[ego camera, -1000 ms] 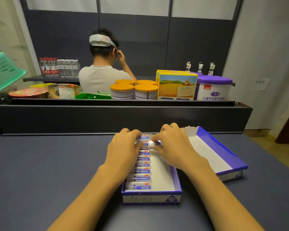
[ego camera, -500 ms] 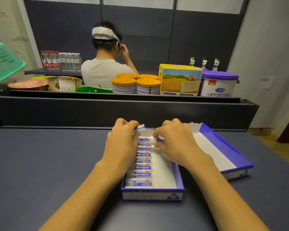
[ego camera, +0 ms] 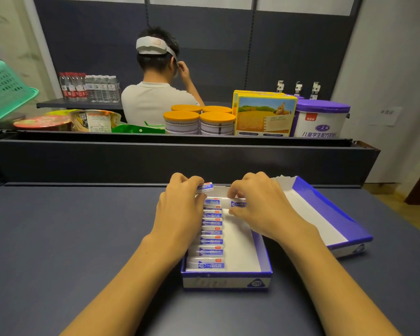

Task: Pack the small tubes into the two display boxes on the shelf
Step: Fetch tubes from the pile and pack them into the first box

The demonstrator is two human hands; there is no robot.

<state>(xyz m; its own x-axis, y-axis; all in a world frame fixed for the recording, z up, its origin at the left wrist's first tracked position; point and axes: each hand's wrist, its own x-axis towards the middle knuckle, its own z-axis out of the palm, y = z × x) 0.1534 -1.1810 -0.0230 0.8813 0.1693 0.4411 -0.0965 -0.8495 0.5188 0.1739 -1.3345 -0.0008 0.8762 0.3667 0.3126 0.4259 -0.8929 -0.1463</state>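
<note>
Left hand [ego camera: 180,209] pinches one tube [ego camera: 205,187], right hand [ego camera: 260,204] another [ego camera: 238,204], both over the near box's [ego camera: 226,280] far end, probably to extend its left row; second box [ego camera: 325,209] lies rightward.

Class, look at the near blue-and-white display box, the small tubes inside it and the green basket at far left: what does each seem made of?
Near blue-and-white display box: probably thin printed card, matte, with sharp folded edges. Small tubes: likely soft plastic, with slightly glossy printed labels. Green basket: moulded plastic, shown by its perforated lattice wall.
</note>
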